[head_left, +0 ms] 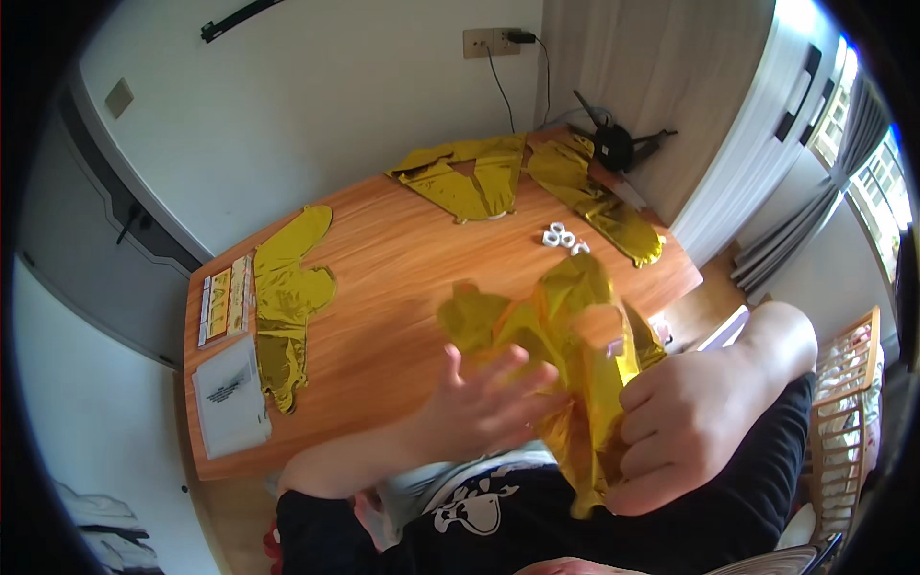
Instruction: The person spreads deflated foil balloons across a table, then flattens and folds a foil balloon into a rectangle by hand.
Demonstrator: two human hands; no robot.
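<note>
A crumpled gold foil balloon (561, 307), partly deflated and creased, hangs in front of me over the near right part of the table. My right hand (676, 422) is closed on its right side, fingers curled around the foil. Beside its lower left side is my left hand (489, 398), slightly blurred, with fingers spread and palm facing the foil. Whether those fingertips touch the balloon is hard to see. Flat gold foil balloons also lie on the wooden table (402, 316): one at the left (287, 297), one at the back (474, 182) and one at the back right (599, 201).
Several small white rolls (559, 236) sit near the back right balloon. A black router (613, 149) stands in the far corner, with cables running to a wall socket (491, 43). On the table's left edge lie a printed card (220, 307) and a pale plastic bag (233, 398).
</note>
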